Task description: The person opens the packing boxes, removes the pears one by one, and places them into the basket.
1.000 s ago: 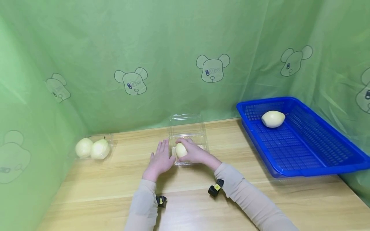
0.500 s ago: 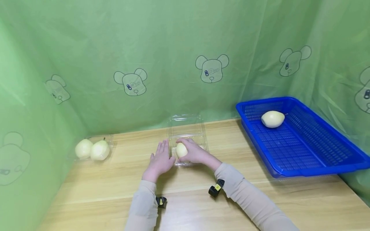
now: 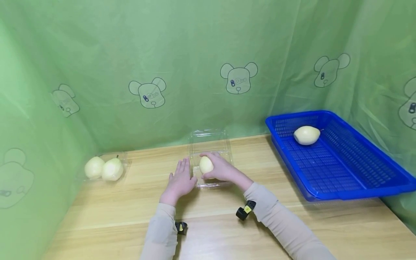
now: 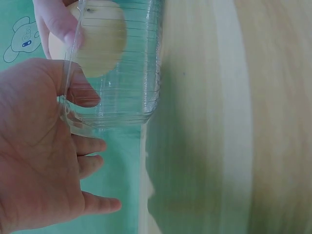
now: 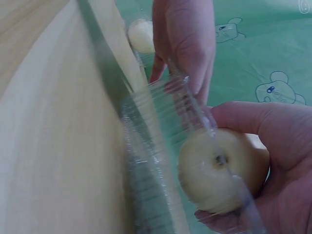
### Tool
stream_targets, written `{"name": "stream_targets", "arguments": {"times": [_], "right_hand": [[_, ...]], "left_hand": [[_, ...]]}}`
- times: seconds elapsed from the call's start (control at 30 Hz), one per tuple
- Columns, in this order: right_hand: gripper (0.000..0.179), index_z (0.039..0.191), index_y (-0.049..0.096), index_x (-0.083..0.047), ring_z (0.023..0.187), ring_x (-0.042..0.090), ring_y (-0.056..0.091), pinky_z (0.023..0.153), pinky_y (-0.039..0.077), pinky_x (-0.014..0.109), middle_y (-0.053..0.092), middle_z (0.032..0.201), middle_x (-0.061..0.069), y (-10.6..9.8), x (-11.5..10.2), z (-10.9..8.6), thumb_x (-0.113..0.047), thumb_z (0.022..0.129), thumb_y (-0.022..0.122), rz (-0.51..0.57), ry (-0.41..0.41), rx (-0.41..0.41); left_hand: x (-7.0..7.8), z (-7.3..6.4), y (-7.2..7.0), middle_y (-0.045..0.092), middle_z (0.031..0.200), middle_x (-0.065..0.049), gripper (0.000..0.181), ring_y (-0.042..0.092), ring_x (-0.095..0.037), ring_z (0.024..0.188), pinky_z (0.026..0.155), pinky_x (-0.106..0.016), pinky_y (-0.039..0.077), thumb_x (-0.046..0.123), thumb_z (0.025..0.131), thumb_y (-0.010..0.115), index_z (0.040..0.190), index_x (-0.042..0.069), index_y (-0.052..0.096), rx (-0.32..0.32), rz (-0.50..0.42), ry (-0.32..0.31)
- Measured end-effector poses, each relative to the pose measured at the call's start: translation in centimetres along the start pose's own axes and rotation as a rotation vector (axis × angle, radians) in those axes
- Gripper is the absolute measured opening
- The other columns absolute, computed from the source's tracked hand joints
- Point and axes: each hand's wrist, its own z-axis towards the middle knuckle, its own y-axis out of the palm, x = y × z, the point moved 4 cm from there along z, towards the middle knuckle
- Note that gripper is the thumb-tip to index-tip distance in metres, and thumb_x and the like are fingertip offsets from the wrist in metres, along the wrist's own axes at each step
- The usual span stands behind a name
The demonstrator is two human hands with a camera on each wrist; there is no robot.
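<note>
My right hand (image 3: 224,169) grips a pale yellow pear (image 3: 206,165), thumb and fingers around its sides. Around the pear is a clear plastic clamshell box (image 3: 211,185), its lid (image 3: 209,138) raised at the back. In the right wrist view the box's rim crosses in front of the pear (image 5: 202,168), whose dark end pit faces the camera. My left hand (image 3: 178,183) lies along the box's left side with straight fingers. Its thumb (image 4: 84,91) reaches over the wall and shows through the plastic in the left wrist view; the other fingers stay outside.
A blue perforated basket (image 3: 341,193) with one pear (image 3: 307,135) in it stands at the right. At the far left, two pears (image 3: 112,169) sit in another clear box (image 3: 126,159). A green curtain (image 3: 195,43) closes off the table's back and sides.
The right hand has shifted slightly up and to the right in the head view, bringing the pear with it. The left hand has stayed in place at the box's side.
</note>
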Motion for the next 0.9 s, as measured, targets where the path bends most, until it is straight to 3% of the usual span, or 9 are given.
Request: {"name": "stream_targets", "arguments": {"times": [0.43,0.9], "right_hand": [[0.085,0.143,0.045,-0.019,0.113,0.037,0.057,0.087,0.056,0.054,0.049,0.136,0.02,-2.2,0.0,0.0,-0.02,0.069,0.086,0.041,0.031,0.042],[0.084,0.144,0.042,-0.014,0.117,0.041,0.055,0.094,0.051,0.06,0.045,0.141,0.021,-4.4,0.1,0.1,-0.016,0.071,0.083,0.089,0.034,0.097]], "left_hand": [[0.1,0.1,0.2,0.008,0.165,-0.014,0.078,0.006,-0.033,0.153,0.116,-0.07,0.013,0.034,0.096,0.048,0.156,0.003,0.009,0.006,0.017,-0.008],[0.4,-0.1,0.1,0.009,0.164,-0.015,0.077,0.008,-0.034,0.153,0.116,-0.07,0.013,0.033,0.096,0.048,0.155,0.002,0.011,0.02,0.024,-0.01]]}}
